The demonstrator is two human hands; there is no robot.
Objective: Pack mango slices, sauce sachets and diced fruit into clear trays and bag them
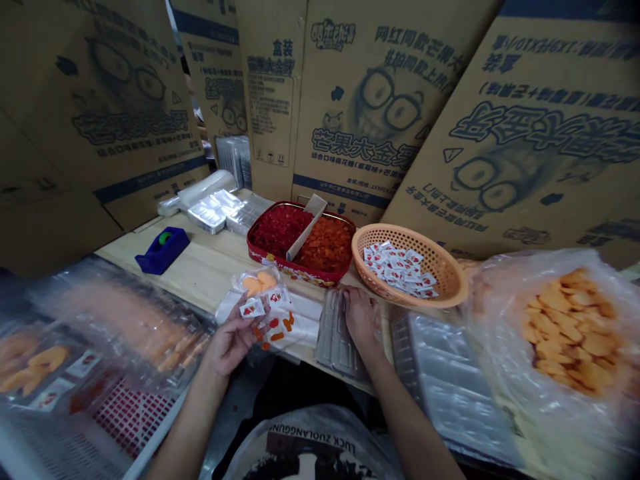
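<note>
Shirt [313, 445] cropped below, hands [231, 343] [361, 317] partly covering clear trays [331, 337], left-side packs [125, 310] blurred

Over at the bench [215, 250], the left hand [233, 343] holds a loaded tray [281, 311], the right hand [359, 310] on clear trays [334, 333] near a peach basket [453, 275].

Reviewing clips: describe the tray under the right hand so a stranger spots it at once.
Before the tall cartons sits a red tin. Just nearer the camera than its right end lies the tray. Unlike the shinier trays further right, it has the right hand on it.
</note>
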